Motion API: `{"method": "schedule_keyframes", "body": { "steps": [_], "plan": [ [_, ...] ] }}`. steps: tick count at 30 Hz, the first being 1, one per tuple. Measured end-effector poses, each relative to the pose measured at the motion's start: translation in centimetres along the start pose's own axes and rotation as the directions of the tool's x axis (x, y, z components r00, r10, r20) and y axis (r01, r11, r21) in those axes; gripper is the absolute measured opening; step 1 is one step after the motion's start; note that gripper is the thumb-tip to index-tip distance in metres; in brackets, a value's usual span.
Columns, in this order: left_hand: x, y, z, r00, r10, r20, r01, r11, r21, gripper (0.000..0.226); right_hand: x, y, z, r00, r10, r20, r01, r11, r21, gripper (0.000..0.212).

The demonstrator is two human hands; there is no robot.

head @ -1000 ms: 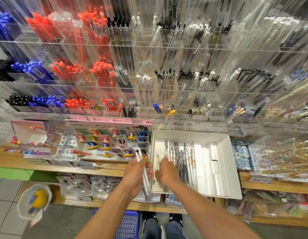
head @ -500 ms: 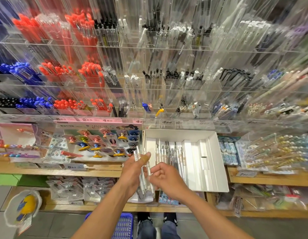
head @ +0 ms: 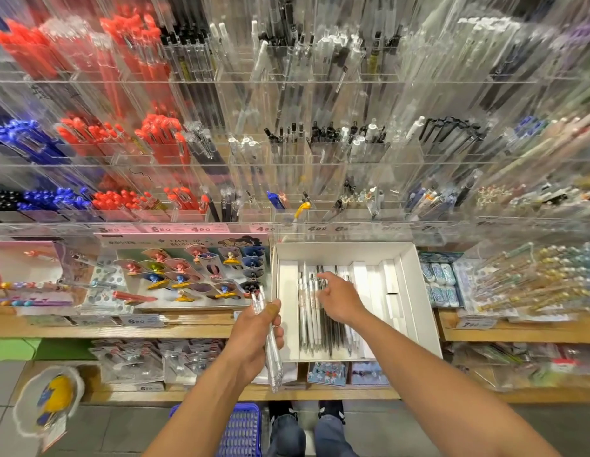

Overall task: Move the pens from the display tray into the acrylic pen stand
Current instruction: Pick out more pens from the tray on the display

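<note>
Head view. The white display tray (head: pixel 415 291) sits on the wooden shelf (head: pixel 175 328), its front edge overhanging the shelf lip. Pens (head: pixel 316 311) lie lengthwise in the tray's left-centre channels; the right channels show bare white dividers. The left hand (head: pixel 257 338) grips a bundle of clear pens (head: pixel 270 344), fingers curled round them, just left of the tray's left wall. The right hand (head: pixel 340 298) hovers over the tray pens, forefinger extended, other fingers loosely bent, holding nothing. The acrylic pen stand (head: pixel 287 179) rises in tiers directly behind the tray. Price tags (head: pixel 201 229) on the stand's front rail read "400"; others are blurred. A card display (head: pixel 188 275) adjoins the tray's left side, headed "TASTE OF". A blue basket (head: pixel 241 430) stands on the floor below.
</note>
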State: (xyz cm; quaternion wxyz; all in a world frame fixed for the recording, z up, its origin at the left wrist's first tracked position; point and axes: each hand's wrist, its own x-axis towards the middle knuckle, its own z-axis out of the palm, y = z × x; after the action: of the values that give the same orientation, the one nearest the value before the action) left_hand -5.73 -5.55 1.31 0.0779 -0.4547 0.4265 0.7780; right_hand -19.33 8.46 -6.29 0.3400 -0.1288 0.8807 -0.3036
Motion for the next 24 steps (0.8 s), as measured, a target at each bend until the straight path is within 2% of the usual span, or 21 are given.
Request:
{"method": "schedule_keyframes", "body": {
  "steps": [4,8,12,16,18,20,22,24],
  "plan": [
    [0.1,0.0,0.0,1.0,0.0,-0.015,0.0,1.0,-0.007,0.019,1.0,0.3,0.7,0.999,-0.041,-0.013,0.039,0.99,-0.134,0.028],
    [0.0,0.1,0.2,1.0,-0.008,-0.01,0.007,1.0,-0.025,0.02,0.8,0.7,0.9,0.999,-0.031,-0.015,0.03,0.995,-0.099,0.013],
    [-0.1,0.1,0.5,1.0,-0.02,0.0,0.02,1.0,-0.024,0.017,0.2,0.4,-0.1,0.999,-0.005,0.036,0.005,1.0,0.015,0.007],
    [-0.2,0.5,0.9,1.0,-0.009,0.021,0.009,1.0,-0.009,0.018,-1.1,-1.4,-2.3,0.997,-0.051,-0.053,0.058,0.989,0.139,0.006],
    [-0.1,0.8,1.2,0.999,0.014,0.041,-0.015,1.0,0.023,0.024,-1.9,-3.1,-3.5,0.997,-0.067,-0.049,0.08,0.942,0.325,0.007],
    [-0.1,1.1,1.7,0.997,0.043,0.06,-0.048,0.996,0.081,0.036,-2.8,-4.9,-4.5,0.992,-0.123,0.011,0.102,0.869,0.484,0.01],
    [-0.2,1.4,2.1,0.992,0.071,0.101,-0.085,0.987,0.135,0.05,-3.5,-6.4,-4.9,0.977,-0.197,0.079,0.118,0.813,0.57,0.011],
    [-0.4,1.6,2.3,0.982,0.103,0.161,-0.134,0.972,0.191,0.054,-3.9,-7.2,-4.7,0.959,-0.252,0.128,0.126,0.786,0.605,0.012]
  ]
}}
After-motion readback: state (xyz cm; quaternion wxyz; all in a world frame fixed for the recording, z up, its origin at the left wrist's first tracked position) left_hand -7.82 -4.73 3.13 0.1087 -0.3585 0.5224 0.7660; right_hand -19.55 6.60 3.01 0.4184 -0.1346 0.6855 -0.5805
